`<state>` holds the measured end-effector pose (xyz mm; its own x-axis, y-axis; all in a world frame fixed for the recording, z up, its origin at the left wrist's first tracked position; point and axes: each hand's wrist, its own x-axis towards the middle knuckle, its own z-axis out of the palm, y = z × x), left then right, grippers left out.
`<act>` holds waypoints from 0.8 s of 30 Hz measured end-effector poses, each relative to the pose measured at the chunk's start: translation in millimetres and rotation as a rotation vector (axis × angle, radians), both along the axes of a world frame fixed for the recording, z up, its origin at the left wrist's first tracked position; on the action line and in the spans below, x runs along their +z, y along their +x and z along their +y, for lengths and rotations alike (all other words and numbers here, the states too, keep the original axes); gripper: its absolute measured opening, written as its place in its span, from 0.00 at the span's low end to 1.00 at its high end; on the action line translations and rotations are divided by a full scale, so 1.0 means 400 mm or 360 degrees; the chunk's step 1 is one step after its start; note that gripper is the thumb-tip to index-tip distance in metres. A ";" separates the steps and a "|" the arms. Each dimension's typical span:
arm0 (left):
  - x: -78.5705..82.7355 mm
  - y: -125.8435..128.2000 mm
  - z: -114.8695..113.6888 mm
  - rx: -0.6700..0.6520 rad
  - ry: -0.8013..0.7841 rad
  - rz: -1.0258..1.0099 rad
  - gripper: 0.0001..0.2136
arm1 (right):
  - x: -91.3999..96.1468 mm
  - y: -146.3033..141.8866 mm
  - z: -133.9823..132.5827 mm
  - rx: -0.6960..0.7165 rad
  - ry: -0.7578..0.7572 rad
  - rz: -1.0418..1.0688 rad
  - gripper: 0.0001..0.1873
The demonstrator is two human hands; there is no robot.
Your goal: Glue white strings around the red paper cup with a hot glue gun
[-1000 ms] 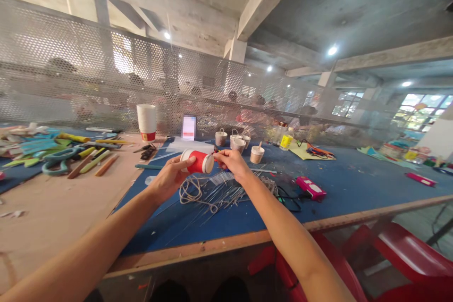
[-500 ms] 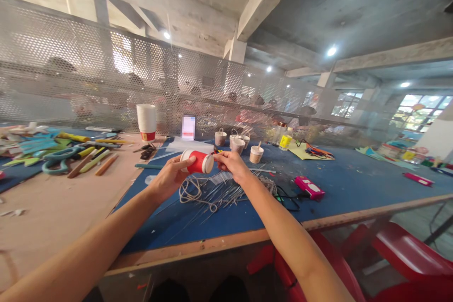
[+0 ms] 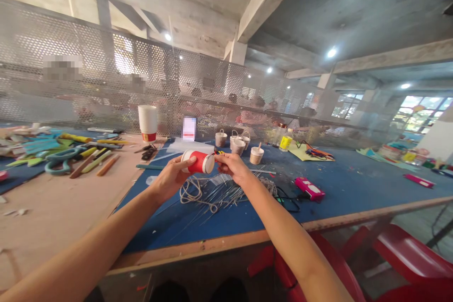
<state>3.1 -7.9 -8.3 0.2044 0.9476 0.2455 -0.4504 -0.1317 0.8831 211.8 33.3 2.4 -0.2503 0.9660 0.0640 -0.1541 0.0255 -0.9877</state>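
Note:
My left hand (image 3: pixel 172 175) is closed around a red and white paper cup (image 3: pixel 198 162), which lies on its side in the air above the table. At the cup's right end, the fingers of my right hand (image 3: pixel 231 167) are pinched together. Whatever is between them is too small to make out. Beneath both hands lies a heap of thin wires (image 3: pixel 226 194) with a loop of pale cord (image 3: pixel 191 190) beside it. Behind my right hand stand several small cups with cord handles (image 3: pixel 221 139), and another small cup (image 3: pixel 256 155) has a stick in it.
A stack of paper cups (image 3: pixel 147 122) and a lit phone (image 3: pixel 188 128) stand by the perforated metal screen (image 3: pixel 166 75). Scissors (image 3: pixel 62 160) and other tools lie left. Right are a magenta device (image 3: pixel 309 188), a yellow-labelled bottle (image 3: pixel 286 139) and red chairs (image 3: pixel 412 250).
The view has shifted very slightly. Both hands keep the same hold at the cup, and nothing on the table has visibly moved.

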 end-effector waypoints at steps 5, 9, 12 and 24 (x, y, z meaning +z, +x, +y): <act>-0.001 -0.001 0.001 -0.0025 0.0018 0.0035 0.13 | 0.000 0.005 -0.006 0.0083 -0.0033 0.0068 0.23; 0.002 -0.003 0.000 -0.0023 0.0011 0.0036 0.14 | -0.001 0.008 -0.011 0.0136 -0.0003 0.0101 0.25; 0.007 -0.004 -0.002 -0.0003 0.0014 0.0005 0.13 | 0.000 0.008 -0.016 0.0126 0.0065 0.0098 0.26; 0.017 -0.004 -0.006 0.0036 0.0056 0.0001 0.12 | -0.007 -0.004 -0.029 -0.0085 0.0744 -0.0344 0.17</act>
